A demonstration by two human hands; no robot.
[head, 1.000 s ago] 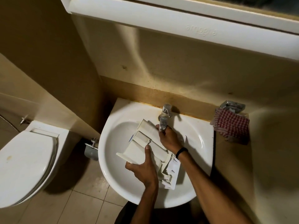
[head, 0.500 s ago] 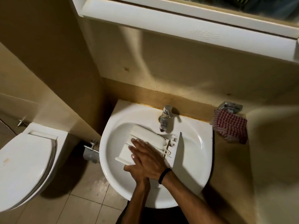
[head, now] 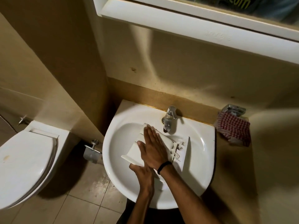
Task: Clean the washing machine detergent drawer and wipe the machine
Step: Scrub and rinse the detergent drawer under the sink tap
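Observation:
The white plastic detergent drawer (head: 179, 148) lies tilted in the basin of the white sink (head: 206, 160), just below the chrome tap (head: 169, 119). My right hand (head: 153, 147), with a black band at the wrist, lies flat on top of the drawer, its fingers straight and pointing towards the far left. At the drawer's near end my left hand (head: 143, 173) holds it, thumb by the corner. The right wrist covers the left hand's fingers. No water is seen running from the tap.
A red-and-white checked cloth (head: 233, 129) hangs on a chrome holder on the wall right of the sink. A toilet (head: 24, 162) with its lid down stands at the left, a paper holder (head: 91, 152) between them. A white cabinet ledge (head: 178, 21) juts out overhead.
My right hand left the tap and came down flat onto the drawer, then slid up along it. The drawer turned over in the basin. The left hand kept hold of the near end.

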